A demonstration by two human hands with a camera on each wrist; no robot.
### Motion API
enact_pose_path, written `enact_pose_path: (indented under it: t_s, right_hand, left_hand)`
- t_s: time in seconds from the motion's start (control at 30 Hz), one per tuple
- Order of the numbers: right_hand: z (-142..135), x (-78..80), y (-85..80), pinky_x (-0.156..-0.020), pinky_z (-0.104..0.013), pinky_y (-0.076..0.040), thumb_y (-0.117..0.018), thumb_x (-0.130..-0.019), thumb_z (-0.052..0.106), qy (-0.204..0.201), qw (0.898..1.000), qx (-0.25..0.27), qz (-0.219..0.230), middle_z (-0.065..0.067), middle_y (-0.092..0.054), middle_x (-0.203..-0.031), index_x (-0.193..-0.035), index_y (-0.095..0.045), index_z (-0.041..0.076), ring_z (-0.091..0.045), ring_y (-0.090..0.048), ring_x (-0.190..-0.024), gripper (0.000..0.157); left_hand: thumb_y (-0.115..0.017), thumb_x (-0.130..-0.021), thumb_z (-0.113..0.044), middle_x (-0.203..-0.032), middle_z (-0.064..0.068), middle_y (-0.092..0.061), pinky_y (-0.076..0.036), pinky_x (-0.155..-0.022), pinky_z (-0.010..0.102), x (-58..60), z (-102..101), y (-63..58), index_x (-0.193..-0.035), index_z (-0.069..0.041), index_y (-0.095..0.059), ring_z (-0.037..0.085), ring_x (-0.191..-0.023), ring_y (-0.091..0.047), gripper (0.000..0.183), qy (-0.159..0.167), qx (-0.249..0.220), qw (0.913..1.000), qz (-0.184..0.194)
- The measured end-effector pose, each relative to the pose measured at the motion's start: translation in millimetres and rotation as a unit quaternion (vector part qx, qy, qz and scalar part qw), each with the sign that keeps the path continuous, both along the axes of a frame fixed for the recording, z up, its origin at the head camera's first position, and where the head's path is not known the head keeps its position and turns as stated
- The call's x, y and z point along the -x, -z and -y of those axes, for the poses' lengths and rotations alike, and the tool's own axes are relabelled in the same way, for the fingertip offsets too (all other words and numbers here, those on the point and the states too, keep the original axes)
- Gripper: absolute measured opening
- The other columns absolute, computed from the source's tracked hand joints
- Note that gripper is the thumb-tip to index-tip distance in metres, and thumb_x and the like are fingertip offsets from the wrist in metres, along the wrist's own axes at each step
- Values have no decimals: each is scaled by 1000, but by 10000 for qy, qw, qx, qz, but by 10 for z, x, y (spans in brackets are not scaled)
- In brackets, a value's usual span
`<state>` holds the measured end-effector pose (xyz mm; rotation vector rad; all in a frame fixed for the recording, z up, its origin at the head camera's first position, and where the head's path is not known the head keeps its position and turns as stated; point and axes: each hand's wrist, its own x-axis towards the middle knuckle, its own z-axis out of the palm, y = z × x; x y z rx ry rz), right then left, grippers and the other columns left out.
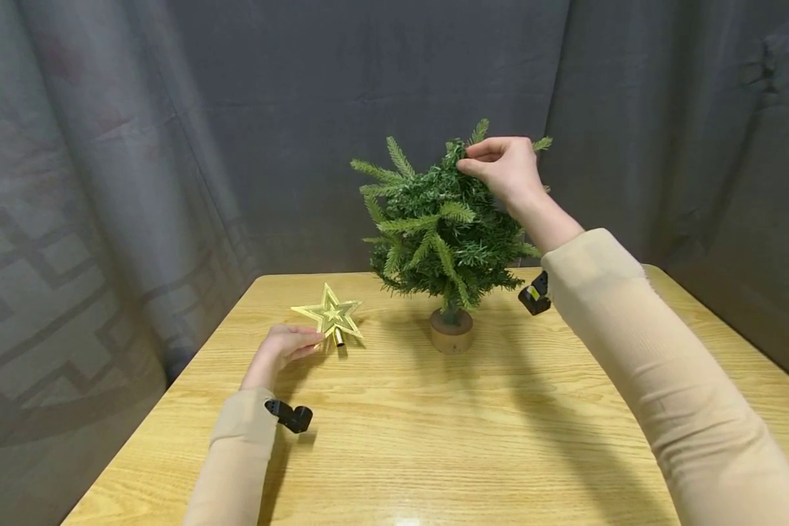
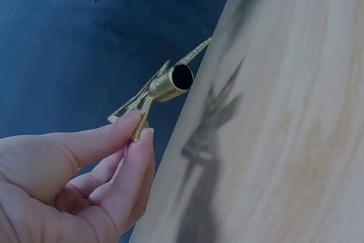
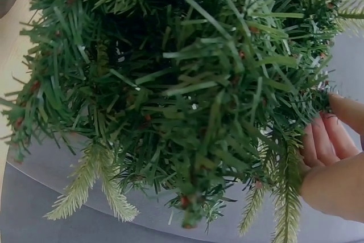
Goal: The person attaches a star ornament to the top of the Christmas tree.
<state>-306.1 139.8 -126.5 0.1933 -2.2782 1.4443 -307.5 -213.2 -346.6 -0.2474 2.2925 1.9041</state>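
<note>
My left hand [image 1: 286, 345] pinches a lower point of a gold star tree topper [image 1: 329, 311] between thumb and fingers. In the left wrist view the glittery topper [image 2: 165, 86] is seen edge-on, its hollow round socket facing the camera, with its shadow on the wood. A small artificial Christmas tree [image 1: 427, 212] stands upright on a round wooden base [image 1: 451, 337]. At the treetop my right hand [image 1: 509, 168] pinches a green branch tip with thumb and fingers. Close up, the right wrist view shows dense needles, with the right hand [image 3: 335, 152] partly behind them.
The light wooden table [image 1: 394, 431] ends at a back edge just behind the tree. Grey curtains [image 1: 342, 80] hang behind and at both sides. Each sleeve cuff carries a small black camera, the right one [image 1: 535, 294] close beside the lower branches.
</note>
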Motion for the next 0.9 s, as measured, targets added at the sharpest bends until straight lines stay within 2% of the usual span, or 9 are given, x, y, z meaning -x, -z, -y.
enact_pose_path:
  t_s: [0.13, 0.23, 0.4, 0.53, 0.7, 0.83, 0.9]
  right_hand:
    - [12, 16, 18, -84, -26, -50, -69, -86, 17, 84, 9998, -58, -193, 5, -65, -92, -114, -67, 2, -9, -58, -91, 32]
    - [18, 16, 20, -83, -26, -50, -69, -86, 16, 106, 9997, -67, -229, 7, -64, -88, -113, -67, 1, -8, -57, -88, 31]
    - [16, 9, 18, -82, -26, -50, -69, -86, 18, 136, 9996, -102, -207, 3, -66, -93, -113, -67, 2, -9, -58, -90, 31]
    - [9, 6, 17, -83, -26, -50, -69, -86, 19, 119, 9997, -108, -161, 3, -67, -93, -114, -67, 2, -10, -59, -92, 32]
    - [5, 7, 20, -83, -27, -50, -69, -86, 19, 134, 9997, -124, -140, 6, -66, -91, -114, -67, 3, -10, -59, -92, 32]
    - [5, -1, 18, -85, -28, -50, -69, -87, 20, 145, 9997, -161, -113, -1, -68, -100, -114, -67, 4, -13, -59, -95, 32]
    - [1, -4, 18, -87, -29, -50, -68, -87, 20, 140, 9998, -157, -70, -4, -68, -107, -115, -66, 4, -15, -59, -98, 32]
  left_hand:
    - [-64, -86, 2, -77, -3, -66, -57, -84, 24, 0, 37, -61, -123, 15, -52, 4, -72, -64, 41, 19, -207, 9997, 142]
    - [-63, -87, 0, -75, -5, -64, -56, -83, 21, 10, 59, -128, -126, 14, -50, 4, -72, -65, 43, 101, -269, 9993, 231]
    - [-60, -89, 0, -80, -6, -63, -56, -78, 16, 26, 69, -278, -131, 15, -43, 3, -76, -64, 48, 392, -279, 9987, 142]
    - [-63, -88, -1, -84, -4, -64, -55, -82, 17, 39, 82, -408, -133, 14, -41, 3, -75, -64, 53, 438, -350, 9984, 112]
    - [-60, -89, 1, -81, -4, -65, -55, -84, 18, 45, 111, -565, -135, 14, -38, 2, -72, -64, 53, 445, -532, 9975, 109]
    - [-59, -90, 1, -76, -6, -65, -55, -81, 15, 38, 136, -701, -137, 12, -36, 2, -72, -65, 53, 492, -540, 9973, 109]
    - [-60, -90, 0, -76, -7, -66, -55, -79, 13, 32, 146, -784, -135, 10, -41, 2, -73, -65, 50, 515, -568, 9970, 112]
